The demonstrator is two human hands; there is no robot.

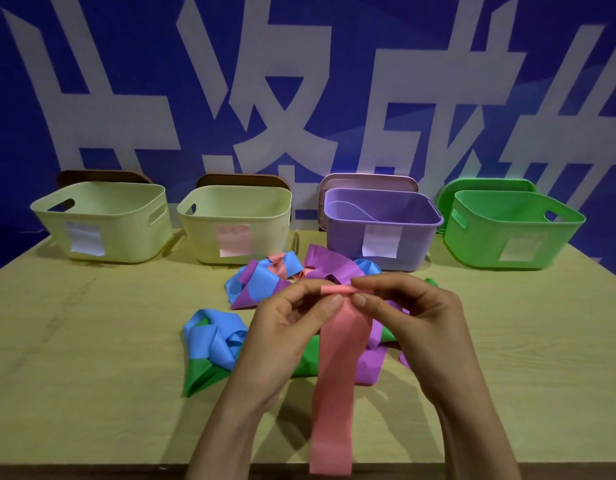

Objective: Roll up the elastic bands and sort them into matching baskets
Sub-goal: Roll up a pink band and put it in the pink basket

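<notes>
Between the hands, the top end of a pink band [337,375] is pinched. The left hand [285,327] and right hand [414,320] are held close together, thumbs and forefingers clamped on a short, tight roll [337,290] formed at that end. Below the hands, the rest of the strip hangs flat and unrolled, past the near edge of the table [91,341]. Only the first turns are judged to be made; most of the length is left to be wound.

Under and just beyond the hands, a loose pile [261,282] of bands is spread on the table, and none of them is rolled. Left of the left hand, a blue band [213,341] lies crumpled over a green band [199,375]. Under the right hand, a purple band [368,368] is partly covered.

Well beyond the hands, four baskets are set in a row: a yellow basket [133,244], a second yellow basket [265,244] with a pink label, a purple basket [344,244] and a green basket [472,244]. No rolled band is seen in any of them. The basket floors are partly hidden, and a pale curve inside the purple basket cannot be identified.

The task is judged to be at an early stage, with rolling begun on one band and sorting not yet started.
</notes>
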